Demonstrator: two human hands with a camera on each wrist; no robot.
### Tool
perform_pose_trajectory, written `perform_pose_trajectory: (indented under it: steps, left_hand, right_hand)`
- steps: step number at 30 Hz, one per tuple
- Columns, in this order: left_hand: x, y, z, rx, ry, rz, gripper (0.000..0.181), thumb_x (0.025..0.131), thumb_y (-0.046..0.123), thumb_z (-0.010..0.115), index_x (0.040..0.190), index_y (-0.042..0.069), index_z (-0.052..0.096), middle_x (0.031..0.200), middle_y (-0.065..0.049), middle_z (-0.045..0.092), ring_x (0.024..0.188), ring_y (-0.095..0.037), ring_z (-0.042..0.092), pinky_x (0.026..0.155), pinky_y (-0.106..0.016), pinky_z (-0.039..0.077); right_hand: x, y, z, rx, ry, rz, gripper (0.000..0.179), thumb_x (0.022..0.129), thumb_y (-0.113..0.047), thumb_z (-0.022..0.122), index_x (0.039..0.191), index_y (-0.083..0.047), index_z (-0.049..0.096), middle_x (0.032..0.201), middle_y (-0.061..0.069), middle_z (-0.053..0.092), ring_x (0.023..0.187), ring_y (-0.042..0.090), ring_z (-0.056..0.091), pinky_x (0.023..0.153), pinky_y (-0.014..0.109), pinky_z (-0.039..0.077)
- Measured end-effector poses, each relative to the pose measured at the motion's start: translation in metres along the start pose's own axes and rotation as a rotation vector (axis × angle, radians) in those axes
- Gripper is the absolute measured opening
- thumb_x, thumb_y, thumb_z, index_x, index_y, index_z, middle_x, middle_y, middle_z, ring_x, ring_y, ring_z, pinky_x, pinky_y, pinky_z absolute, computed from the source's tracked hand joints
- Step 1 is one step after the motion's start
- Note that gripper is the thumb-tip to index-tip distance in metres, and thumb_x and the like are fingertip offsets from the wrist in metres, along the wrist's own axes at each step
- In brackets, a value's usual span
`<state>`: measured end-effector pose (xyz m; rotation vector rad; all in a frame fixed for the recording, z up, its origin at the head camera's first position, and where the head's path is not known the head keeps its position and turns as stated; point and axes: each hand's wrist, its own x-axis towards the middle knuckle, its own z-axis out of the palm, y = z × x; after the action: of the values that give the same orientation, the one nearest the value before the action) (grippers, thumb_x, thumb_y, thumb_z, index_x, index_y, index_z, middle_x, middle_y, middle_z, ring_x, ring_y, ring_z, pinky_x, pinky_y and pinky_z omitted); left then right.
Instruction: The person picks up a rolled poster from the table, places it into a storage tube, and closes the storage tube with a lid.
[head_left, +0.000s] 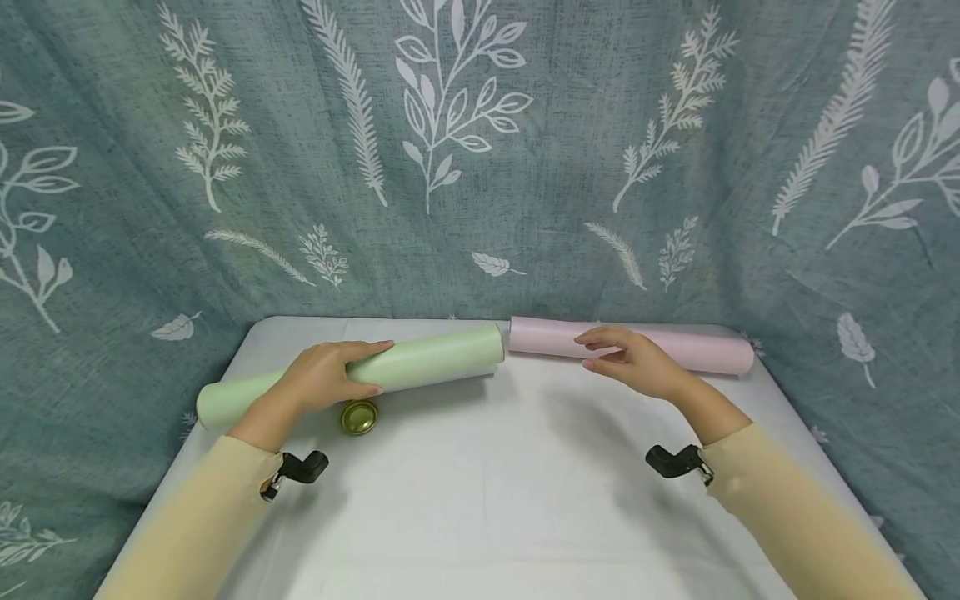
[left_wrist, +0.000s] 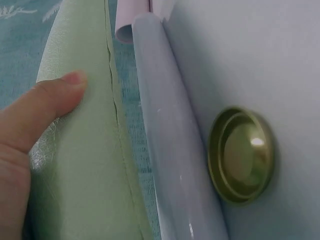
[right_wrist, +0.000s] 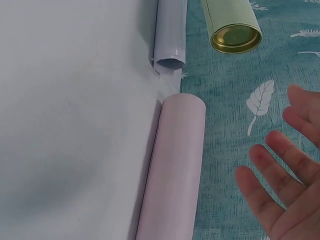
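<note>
My left hand [head_left: 318,375] grips a long pale green cardboard tube [head_left: 431,354] around its middle, thumb along the near side. The tube's right end carries a recessed gold metal end [right_wrist: 237,36]. In the left wrist view, a glossy whitish roll [left_wrist: 170,135] lies alongside and below the tube, mostly hidden from the head view. A round gold metal lid [head_left: 359,417] lies on the cloth close to the left hand. My right hand [head_left: 633,362] hovers over a pink tube [head_left: 705,348], its fingers spread and loosely bent, holding nothing.
A white cloth [head_left: 487,500] covers the table. Behind and at both sides hangs a blue-green curtain [head_left: 555,167] with white leaf prints. The pink tube lies along the table's back right edge. The whitish roll's open end [right_wrist: 169,65] faces the pink tube.
</note>
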<state>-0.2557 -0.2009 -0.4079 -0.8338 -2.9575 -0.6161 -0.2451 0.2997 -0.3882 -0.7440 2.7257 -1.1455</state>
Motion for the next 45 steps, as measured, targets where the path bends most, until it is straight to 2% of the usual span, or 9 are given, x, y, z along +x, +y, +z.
perform_pose_trajectory:
  steps: [7, 14, 19, 27, 32, 36, 45]
  left_hand:
    - [0.012, -0.010, -0.008, 0.007, -0.021, -0.040, 0.074, 0.083, 0.044, 0.081, 0.149, 0.037, 0.048, 0.142, -0.005, 0.058, 0.121, -0.032, 0.060, 0.095, -0.053, 0.049]
    - [0.023, -0.022, -0.010, -0.002, -0.042, -0.078, 0.076, 0.084, 0.044, 0.081, 0.151, 0.036, 0.046, 0.146, -0.009, 0.054, 0.113, -0.033, 0.063, 0.085, -0.052, 0.051]
    - [0.032, -0.029, -0.010, 0.014, -0.058, -0.120, 0.076, 0.085, 0.043, 0.080, 0.152, 0.039, 0.044, 0.149, -0.008, 0.051, 0.120, -0.035, 0.059, 0.089, -0.055, 0.050]
    - [0.046, -0.040, -0.001, 0.034, -0.086, -0.136, 0.075, 0.086, 0.040, 0.080, 0.152, 0.037, 0.044, 0.151, -0.009, 0.049, 0.126, -0.039, 0.054, 0.093, -0.060, 0.048]
    - [0.053, -0.046, 0.005, 0.001, -0.123, -0.179, 0.076, 0.085, 0.038, 0.081, 0.152, 0.034, 0.044, 0.152, -0.011, 0.047, 0.128, -0.039, 0.053, 0.094, -0.060, 0.047]
    - [0.056, -0.049, 0.008, -0.012, -0.160, -0.216, 0.077, 0.086, 0.038, 0.080, 0.153, 0.035, 0.043, 0.154, -0.013, 0.045, 0.131, -0.041, 0.049, 0.098, -0.063, 0.044]
    - [0.065, -0.056, 0.015, -0.075, -0.229, -0.261, 0.077, 0.090, 0.033, 0.077, 0.156, 0.033, 0.037, 0.158, -0.015, 0.037, 0.137, -0.043, 0.042, 0.104, -0.064, 0.038]
  right_hand:
    - [0.001, 0.008, -0.013, -0.033, 0.007, 0.054, 0.043, 0.099, -0.023, 0.066, 0.139, -0.009, 0.058, 0.143, 0.014, 0.051, 0.129, 0.037, 0.051, 0.102, 0.051, 0.047]
    - [0.004, 0.017, -0.021, -0.024, 0.012, 0.082, 0.044, 0.100, -0.025, 0.064, 0.139, -0.005, 0.057, 0.145, 0.017, 0.049, 0.132, 0.040, 0.047, 0.105, 0.057, 0.043]
    - [0.008, 0.024, -0.023, -0.037, 0.016, 0.097, 0.045, 0.100, -0.026, 0.064, 0.140, -0.005, 0.057, 0.144, 0.019, 0.049, 0.133, 0.041, 0.046, 0.105, 0.056, 0.043]
    - [0.015, 0.038, -0.026, -0.100, 0.026, 0.144, 0.048, 0.100, -0.024, 0.065, 0.141, -0.001, 0.056, 0.145, 0.022, 0.048, 0.132, 0.043, 0.046, 0.104, 0.056, 0.044]
    - [0.021, 0.050, -0.027, -0.135, 0.032, 0.164, 0.046, 0.100, -0.021, 0.064, 0.140, 0.000, 0.055, 0.144, 0.025, 0.048, 0.132, 0.045, 0.045, 0.106, 0.057, 0.042]
    - [0.025, 0.061, -0.027, -0.133, 0.036, 0.215, 0.047, 0.102, -0.023, 0.061, 0.143, -0.001, 0.053, 0.148, 0.025, 0.043, 0.136, 0.044, 0.040, 0.109, 0.057, 0.038]
    - [0.028, 0.078, -0.024, -0.148, 0.072, 0.264, 0.049, 0.101, -0.024, 0.062, 0.145, -0.003, 0.052, 0.150, 0.026, 0.041, 0.139, 0.045, 0.037, 0.110, 0.060, 0.035]
